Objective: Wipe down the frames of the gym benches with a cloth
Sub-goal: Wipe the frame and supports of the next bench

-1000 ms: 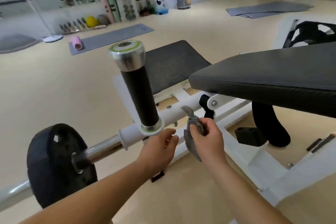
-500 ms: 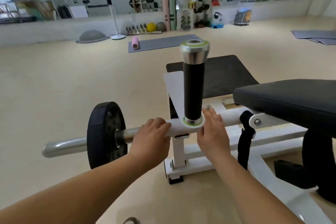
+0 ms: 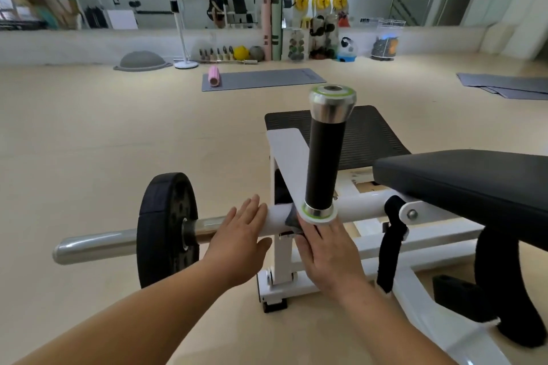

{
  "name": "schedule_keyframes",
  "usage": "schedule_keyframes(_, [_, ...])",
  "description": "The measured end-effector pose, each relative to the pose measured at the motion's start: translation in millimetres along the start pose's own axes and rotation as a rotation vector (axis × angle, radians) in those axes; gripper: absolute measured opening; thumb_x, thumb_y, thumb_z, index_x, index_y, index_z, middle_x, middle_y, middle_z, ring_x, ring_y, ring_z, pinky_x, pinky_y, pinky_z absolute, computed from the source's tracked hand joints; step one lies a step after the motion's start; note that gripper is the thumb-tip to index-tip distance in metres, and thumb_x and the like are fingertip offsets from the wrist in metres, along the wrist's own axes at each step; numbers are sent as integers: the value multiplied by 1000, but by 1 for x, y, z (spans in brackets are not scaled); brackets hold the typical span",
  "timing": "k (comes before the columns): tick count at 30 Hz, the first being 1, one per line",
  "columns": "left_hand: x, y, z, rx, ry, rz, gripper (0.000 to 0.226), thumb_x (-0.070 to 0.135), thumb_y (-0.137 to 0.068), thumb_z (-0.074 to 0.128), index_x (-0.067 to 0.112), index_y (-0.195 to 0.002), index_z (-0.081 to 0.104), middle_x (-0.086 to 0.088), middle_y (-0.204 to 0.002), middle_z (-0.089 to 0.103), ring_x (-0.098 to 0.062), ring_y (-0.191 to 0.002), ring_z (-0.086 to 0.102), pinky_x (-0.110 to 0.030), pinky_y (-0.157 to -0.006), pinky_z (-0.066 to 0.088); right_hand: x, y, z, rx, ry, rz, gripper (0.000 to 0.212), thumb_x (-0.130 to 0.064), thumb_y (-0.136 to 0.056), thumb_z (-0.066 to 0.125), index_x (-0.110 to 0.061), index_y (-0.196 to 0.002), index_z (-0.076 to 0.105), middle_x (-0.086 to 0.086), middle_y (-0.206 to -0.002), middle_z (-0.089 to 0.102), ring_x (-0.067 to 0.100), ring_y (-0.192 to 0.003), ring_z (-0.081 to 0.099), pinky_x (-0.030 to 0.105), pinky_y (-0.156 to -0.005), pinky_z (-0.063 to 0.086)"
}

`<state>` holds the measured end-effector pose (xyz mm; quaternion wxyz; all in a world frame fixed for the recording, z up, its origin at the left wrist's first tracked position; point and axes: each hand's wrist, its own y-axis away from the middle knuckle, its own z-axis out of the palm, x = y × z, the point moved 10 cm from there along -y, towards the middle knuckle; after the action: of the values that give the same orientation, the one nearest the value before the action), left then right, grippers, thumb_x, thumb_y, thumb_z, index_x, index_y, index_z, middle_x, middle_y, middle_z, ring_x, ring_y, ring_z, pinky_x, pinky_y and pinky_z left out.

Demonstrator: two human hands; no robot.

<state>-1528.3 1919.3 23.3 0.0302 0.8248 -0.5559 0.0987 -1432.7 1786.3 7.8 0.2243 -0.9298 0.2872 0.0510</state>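
Since your right hand [image 3: 329, 252] covers most of the cloth [image 3: 292, 221], only a grey corner shows. It's squashed against the white frame tube [image 3: 363, 207], right below the collar of the upright handle [image 3: 324, 163]. That hand lies flat with straight fingers, pressing the cloth on rather than gripping it. Your left hand [image 3: 237, 241] is open too and holds nothing. Its fingertips are laid over the end of the tube, where the chrome bar [image 3: 95, 243] comes out.

My take on this step: a flat palm only cleans the side of a round tube that faces you. I'd wrap the cloth round it and twist as you slide, so the back and underside get done. The seam where the collar meets the tube looks like a dust trap, so run a folded edge round it. The left hand is handy as a brace, since that bar carries a weight plate [image 3: 167, 228] and might swing.

Material-wise, the tube is smooth glossy paint and should wipe easily. The handle has a matte black grip and a shiny metal cap ringed in green. The seat pad [image 3: 462, 184] is dark and fine-grained, not frame, so skip it. The fuzzy black strap [image 3: 391, 246] hanging off the tube could snag lint. Beyond it a ribbed black mat [image 3: 370, 133] sits on the pale, smooth floor [image 3: 89, 142].
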Motion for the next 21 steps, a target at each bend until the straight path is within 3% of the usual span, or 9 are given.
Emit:
schedule_keyframes(3, [2,1,1,8,-6,-5,77,48,-106,41,23,-164,-3,4,-170,-16,-15,-157,-13,-30,-118,-16,9,8,-15,77,44,-113,45,-31,-107,44,-20,-150,49,2,-159,43,23,-149,34,49,-118,38])
schedule_keyframes(9, [6,-1,3,4,-9,-13,77,50,-106,37,18,-163,-4,-2,-170,-16,-19,-157,-14,-34,-123,-13,62,-12,-27,115,21,246,59,-39,-106,16,-15,-156,35,6,-167,26,22,-157,14,48,-126,21])
schedule_keyframes(13, [7,0,1,4,8,-40,74,53,-107,31,18,-164,0,-3,-171,-12,-19,-157,-13,-35,-124,-11,16,-9,-8,32,12,16,53,-35,-107,32,-18,-157,35,3,-167,25,21,-156,12,49,-126,21])
schedule_keyframes(15, [11,-1,0,18,-7,-22,71,52,-107,30,23,-164,-1,-3,-171,-9,-22,-157,-14,-36,-122,-14,22,-4,-7,12,20,-39,54,-40,-108,31,-20,-158,34,-1,-167,24,17,-156,11,47,-126,20])
schedule_keyframes(21, [21,-3,5,-34,-102,-23,74,52,-106,31,25,-163,-7,-4,-171,-14,-30,-154,-25,-42,-122,-16,97,-11,-31,44,97,254,69,-51,-101,2,-21,-160,24,0,-170,15,16,-158,-1,40,-128,-2])
